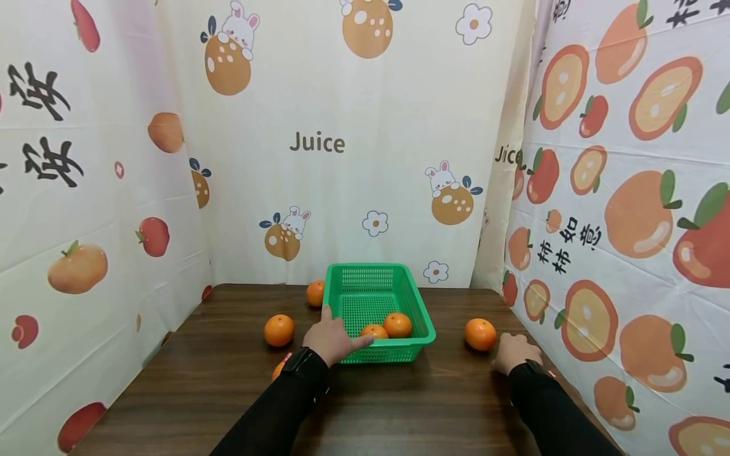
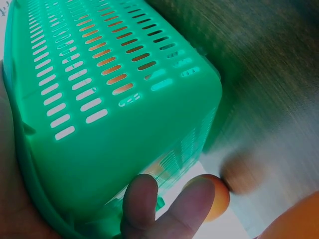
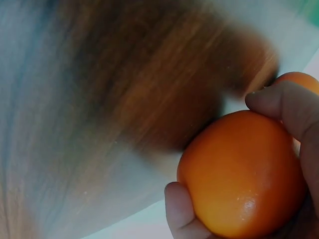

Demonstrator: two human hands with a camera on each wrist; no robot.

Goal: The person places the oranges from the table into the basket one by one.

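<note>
Green slotted plastic basket (image 1: 373,278), rectangular, upright on the table, open side up; your left hand (image 1: 331,339) grips its near-left rim. Two round oranges (image 1: 397,324) lie inside, at its near end. Right of the basket, a glossy round orange (image 1: 480,334) sits in your right hand (image 1: 515,351).

Black long sleeves (image 1: 274,411) cover both arms, with black wrist-worn bands (image 1: 299,360).
</note>
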